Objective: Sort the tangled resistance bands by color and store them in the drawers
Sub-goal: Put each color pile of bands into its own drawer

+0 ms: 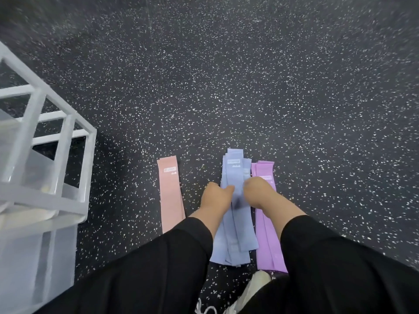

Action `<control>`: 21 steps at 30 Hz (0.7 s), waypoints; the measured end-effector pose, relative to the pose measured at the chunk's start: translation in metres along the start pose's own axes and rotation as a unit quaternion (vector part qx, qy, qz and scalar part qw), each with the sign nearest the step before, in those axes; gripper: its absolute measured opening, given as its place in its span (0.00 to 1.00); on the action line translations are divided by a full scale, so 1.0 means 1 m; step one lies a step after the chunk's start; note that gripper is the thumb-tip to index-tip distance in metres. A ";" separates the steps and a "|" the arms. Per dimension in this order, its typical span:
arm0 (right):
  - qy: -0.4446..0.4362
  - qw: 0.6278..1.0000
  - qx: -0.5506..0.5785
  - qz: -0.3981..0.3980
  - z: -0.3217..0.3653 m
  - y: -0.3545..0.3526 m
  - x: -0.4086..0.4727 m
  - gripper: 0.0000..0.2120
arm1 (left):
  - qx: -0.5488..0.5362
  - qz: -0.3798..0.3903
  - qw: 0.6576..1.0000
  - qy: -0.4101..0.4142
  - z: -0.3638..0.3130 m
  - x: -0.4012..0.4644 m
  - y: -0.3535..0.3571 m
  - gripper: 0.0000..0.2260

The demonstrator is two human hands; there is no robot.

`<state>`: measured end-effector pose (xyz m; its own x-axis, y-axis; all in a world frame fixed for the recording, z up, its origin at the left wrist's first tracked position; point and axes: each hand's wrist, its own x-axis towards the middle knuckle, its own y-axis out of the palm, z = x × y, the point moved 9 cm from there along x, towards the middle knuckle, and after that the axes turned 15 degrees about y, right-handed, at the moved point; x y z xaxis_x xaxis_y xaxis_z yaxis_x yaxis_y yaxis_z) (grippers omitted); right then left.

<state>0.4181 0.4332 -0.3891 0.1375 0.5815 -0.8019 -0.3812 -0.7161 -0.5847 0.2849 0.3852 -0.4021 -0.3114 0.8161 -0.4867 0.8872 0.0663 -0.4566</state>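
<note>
Blue bands [233, 200] lie stacked between pink [171, 196] and purple [267, 223] piles, both hands' fingers [227, 189] clamped on them, likely squaring the stack.

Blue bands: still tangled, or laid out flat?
Laid flat: the blue bands lie as straight, overlapping strips on the floor, with both hands pressing on them.
</note>
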 end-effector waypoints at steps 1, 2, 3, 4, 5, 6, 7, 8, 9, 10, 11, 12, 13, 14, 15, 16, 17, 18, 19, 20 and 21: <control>0.033 0.996 0.080 0.025 -0.003 0.000 0.003 0.10 | -0.011 -0.002 1.000 -0.014 0.001 0.000 0.002 0.24; 0.027 0.988 0.146 0.031 -0.005 0.000 0.001 0.08 | -0.014 0.003 1.000 -0.022 0.001 0.001 0.004 0.25; 0.014 0.989 0.143 0.018 -0.005 -0.001 0.000 0.09 | -0.013 0.012 1.000 -0.023 0.000 0.002 0.006 0.24; -0.009 0.995 0.099 0.013 -0.002 -0.002 0.000 0.10 | -0.009 0.023 0.999 -0.023 -0.001 0.003 0.009 0.22; -0.018 0.995 0.095 0.013 -0.001 -0.003 0.000 0.10 | -0.004 0.032 0.999 -0.025 -0.003 0.002 0.011 0.19; -0.029 0.995 0.099 0.009 -0.001 -0.003 0.000 0.13 | 0.006 0.040 0.999 -0.028 -0.006 0.002 0.013 0.17; -0.033 0.992 0.121 0.013 -0.001 -0.003 0.002 0.15 | 0.030 0.044 0.998 -0.029 -0.006 0.002 0.014 0.17; -0.037 0.990 0.134 0.009 -0.002 -0.005 0.002 0.17 | 0.071 0.046 0.996 -0.027 -0.008 0.002 0.015 0.19; -0.041 0.989 0.141 0.005 -0.003 -0.007 0.003 0.17 | 0.112 0.044 0.992 -0.021 -0.011 0.002 0.014 0.21; -0.041 0.988 0.146 0.006 -0.004 -0.008 0.003 0.17 | 0.138 0.039 0.990 -0.013 -0.015 0.001 0.014 0.21; -0.037 0.988 0.147 0.004 -0.005 -0.008 0.005 0.17 | 0.143 0.028 0.989 -0.004 -0.018 0.001 0.014 0.20; -0.036 0.988 0.148 0.003 -0.006 -0.009 0.004 0.17 | 0.133 0.025 0.991 0.005 -0.019 0.001 0.016 0.17; -0.040 0.987 0.155 0.007 -0.006 -0.009 0.003 0.17 | 0.092 0.023 0.996 0.009 -0.018 0.001 0.018 0.15; -0.041 0.987 0.157 0.007 -0.005 -0.010 0.001 0.17 | 0.031 0.017 0.999 0.007 -0.016 0.001 0.019 0.14; -0.045 0.986 0.158 0.009 -0.005 -0.010 0.001 0.17 | -0.031 0.013 0.999 0.001 -0.013 0.000 0.021 0.13; -0.047 0.987 0.155 0.009 -0.003 -0.011 -0.001 0.17 | -0.077 0.008 0.997 -0.003 -0.011 0.000 0.021 0.12; -0.050 0.986 0.156 0.007 -0.002 -0.011 0.000 0.17 | -0.103 0.003 0.995 -0.006 -0.009 0.000 0.020 0.12; -0.054 0.987 0.154 0.001 -0.001 -0.014 -0.002 0.17 | -0.123 -0.001 0.992 -0.004 -0.008 0.000 0.019 0.13; -0.057 0.986 0.154 -0.006 0.000 -0.015 -0.003 0.17 | -0.141 -0.003 0.990 -0.001 -0.009 -0.001 0.017 0.13; -0.056 0.985 0.163 -0.008 0.000 -0.017 -0.004 0.17 | -0.161 -0.006 0.987 0.000 -0.010 -0.001 0.015 0.13; -0.053 0.981 0.185 -0.007 -0.001 -0.018 -0.002 0.17 | -0.179 -0.009 0.984 -0.002 -0.009 -0.002 0.012 0.14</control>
<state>0.4251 0.4444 -0.3769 0.0575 0.6416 -0.7649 -0.6884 -0.5294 -0.4958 0.2991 0.3901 -0.3998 -0.3296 0.8111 -0.4832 0.9441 0.2803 -0.1735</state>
